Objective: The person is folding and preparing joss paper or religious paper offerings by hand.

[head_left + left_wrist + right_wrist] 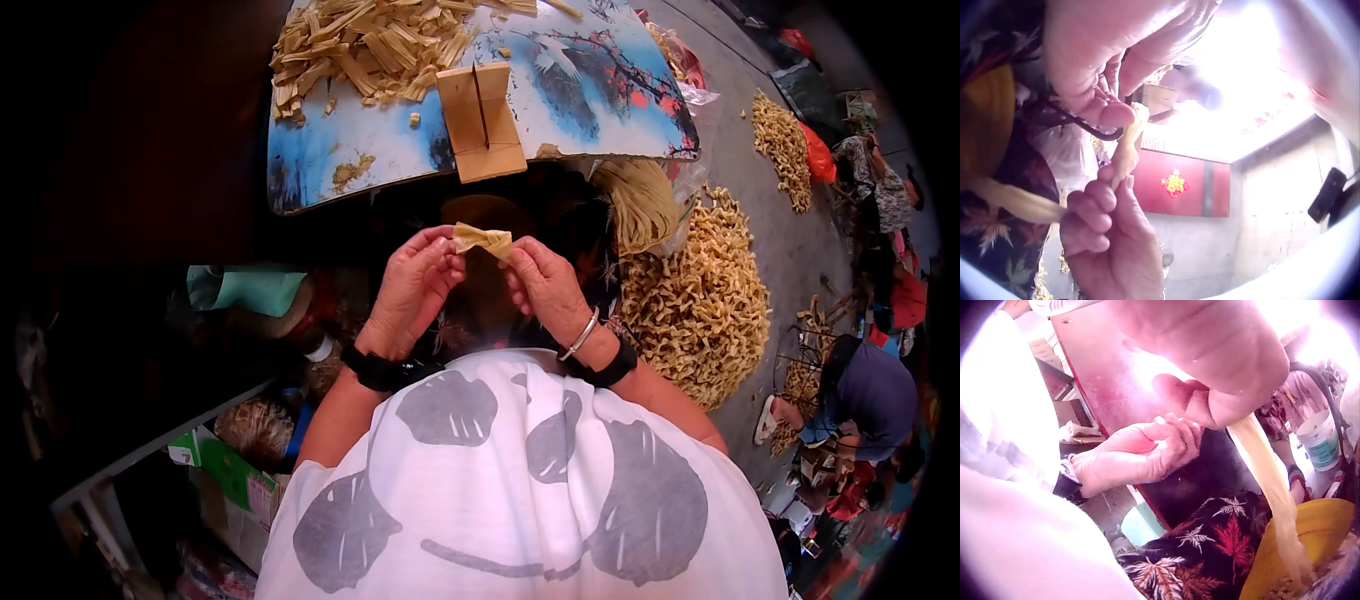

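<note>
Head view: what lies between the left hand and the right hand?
A yellowish strip spans the gap, pinched by the left hand on one side and the right hand on the other, as the head view shows.

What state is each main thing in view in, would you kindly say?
Flat yellow strip, held, narrowed midway
Left grip, pinching the strip
Right grip, pinching the strip
Blue and white patterned table, partly covered
Brown wooden block, resting at the table's edge
Flat yellow cut pieces, heaped loosely
Small curled yellow pieces, piled up
</note>
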The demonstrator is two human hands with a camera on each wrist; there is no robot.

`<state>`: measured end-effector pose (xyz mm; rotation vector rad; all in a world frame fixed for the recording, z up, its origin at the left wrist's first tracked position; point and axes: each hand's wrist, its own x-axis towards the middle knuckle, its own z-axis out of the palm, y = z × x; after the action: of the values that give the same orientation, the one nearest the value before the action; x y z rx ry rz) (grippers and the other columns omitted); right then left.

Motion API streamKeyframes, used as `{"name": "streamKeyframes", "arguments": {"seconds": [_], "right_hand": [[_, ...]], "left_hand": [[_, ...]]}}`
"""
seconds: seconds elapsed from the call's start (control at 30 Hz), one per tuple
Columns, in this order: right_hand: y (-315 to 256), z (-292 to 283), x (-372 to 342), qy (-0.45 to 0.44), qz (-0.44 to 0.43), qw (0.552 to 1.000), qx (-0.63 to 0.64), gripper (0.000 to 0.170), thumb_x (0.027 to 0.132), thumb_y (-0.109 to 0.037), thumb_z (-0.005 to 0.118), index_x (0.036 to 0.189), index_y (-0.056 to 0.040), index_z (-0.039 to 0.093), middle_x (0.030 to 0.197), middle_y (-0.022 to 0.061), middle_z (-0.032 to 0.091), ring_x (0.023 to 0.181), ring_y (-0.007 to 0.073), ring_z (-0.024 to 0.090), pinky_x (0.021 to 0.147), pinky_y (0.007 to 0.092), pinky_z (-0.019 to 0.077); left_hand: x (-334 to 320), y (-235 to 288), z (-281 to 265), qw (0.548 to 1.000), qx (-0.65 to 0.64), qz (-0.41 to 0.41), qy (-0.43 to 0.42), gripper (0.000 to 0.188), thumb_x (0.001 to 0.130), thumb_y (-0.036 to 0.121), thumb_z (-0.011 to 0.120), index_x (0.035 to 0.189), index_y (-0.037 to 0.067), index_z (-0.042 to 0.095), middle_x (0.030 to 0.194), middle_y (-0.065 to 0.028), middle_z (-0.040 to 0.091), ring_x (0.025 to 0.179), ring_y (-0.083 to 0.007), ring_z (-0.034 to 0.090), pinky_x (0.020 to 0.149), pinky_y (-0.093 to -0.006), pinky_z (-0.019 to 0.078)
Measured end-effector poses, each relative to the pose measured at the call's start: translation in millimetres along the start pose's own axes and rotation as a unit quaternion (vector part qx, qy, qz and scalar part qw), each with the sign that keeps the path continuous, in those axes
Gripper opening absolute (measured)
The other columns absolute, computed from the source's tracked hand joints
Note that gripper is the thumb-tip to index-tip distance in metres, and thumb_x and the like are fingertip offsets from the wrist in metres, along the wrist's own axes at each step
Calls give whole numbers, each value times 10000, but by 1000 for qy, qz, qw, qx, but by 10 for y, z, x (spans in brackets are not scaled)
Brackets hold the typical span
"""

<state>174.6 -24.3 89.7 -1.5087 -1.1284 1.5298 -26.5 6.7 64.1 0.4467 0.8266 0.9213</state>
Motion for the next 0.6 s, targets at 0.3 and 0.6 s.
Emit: {"name": "streamKeyframes", "arguments": {"seconds": [0.3,0.6], "right_hand": [[-15,96,127,89,-247,924,-279,145,960,-165,588,984,-27,624,796,118,674,725,222,697,608,329,538],[97,55,365,5,-66,996,54,230,969,-255,607,1013,-35,659,875,16,677,759,73,616,706,241,502]], "left_hand": [[-83,-171,268,994,91,66,13,251,984,152,588,1197,19,595,1058,-47,656,967,-135,622,908,-289,492],[-120,-189,212,960,273,61,-27,156,986,153,587,1009,19,663,785,5,623,705,-73,564,657,-216,461]]}}
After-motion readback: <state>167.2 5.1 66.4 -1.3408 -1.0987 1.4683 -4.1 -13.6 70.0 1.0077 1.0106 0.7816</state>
